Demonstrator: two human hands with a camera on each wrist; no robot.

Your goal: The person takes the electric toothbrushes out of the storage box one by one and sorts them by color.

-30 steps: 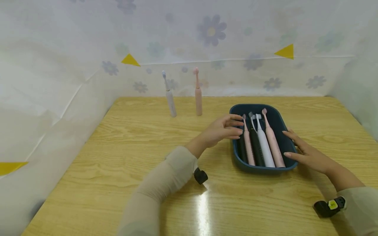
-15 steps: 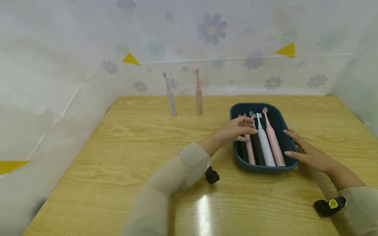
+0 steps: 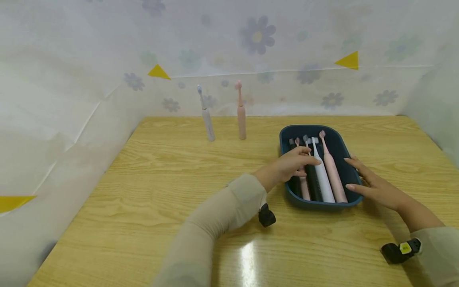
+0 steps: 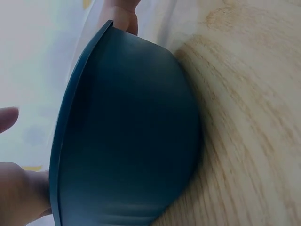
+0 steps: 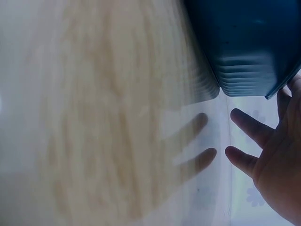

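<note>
A dark blue plastic box [image 3: 315,205] holds several electric toothbrushes lying lengthwise. Among them are a white toothbrush [image 3: 325,183], a thick pink toothbrush [image 3: 335,179], a black toothbrush [image 3: 314,185] and a slimmer pink toothbrush [image 3: 305,189]. My left hand [image 3: 290,164] reaches across the box's left rim, its loosely bent fingers over the handles and one fingertip right at the white toothbrush. It partly hides the black and slim pink ones. My right hand [image 3: 376,191] rests at the right rim with spread, fairly straight fingers; in the right wrist view, fingers [image 5: 254,129] extend beside the box's outer wall.
A light grey electric toothbrush [image 3: 208,125] and a pink electric toothbrush [image 3: 242,122] stand upright near the back of the wooden table [image 3: 161,179]. A floral white sheet [image 3: 229,48] hangs behind, with yellow triangles on it.
My left hand has moved right and slightly toward me, from the left rim to over the toothbrushes near the white one. The right hand and the box have stayed in place.
</note>
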